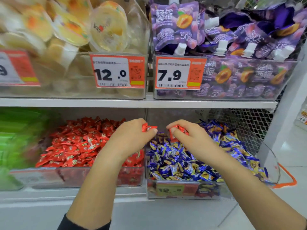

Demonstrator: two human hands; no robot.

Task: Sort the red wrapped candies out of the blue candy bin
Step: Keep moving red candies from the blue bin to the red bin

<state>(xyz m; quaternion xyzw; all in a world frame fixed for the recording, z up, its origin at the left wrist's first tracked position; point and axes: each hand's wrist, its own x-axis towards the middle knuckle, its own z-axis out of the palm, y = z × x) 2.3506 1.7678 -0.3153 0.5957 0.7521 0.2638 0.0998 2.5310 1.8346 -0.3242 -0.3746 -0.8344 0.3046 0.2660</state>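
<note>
- The step in hand looks like carrying strays across: the left hand [132, 133] pinches red candies [148, 127] at the divider between bins; the right hand [186, 135] grips more red ones [178, 130] above the blue candy bin [182, 190]
- Next, I judge, both hands must swing left over the red candy bin [49, 177] and let go; no other red shows among the blue wrappers

Red wrapped candies [79, 145] fill the left bin, red with small green-and-white markings; more red pieces [178, 130] show at the fingertips. Blue candy bin [189, 163]: deep blue wrappers with yellow-gold patches. Above, purple pouches [176, 25] with orange fruit prints and white caps, pale yellow jelly cups [108, 27], orange-and-white price tags [117, 71].
</note>
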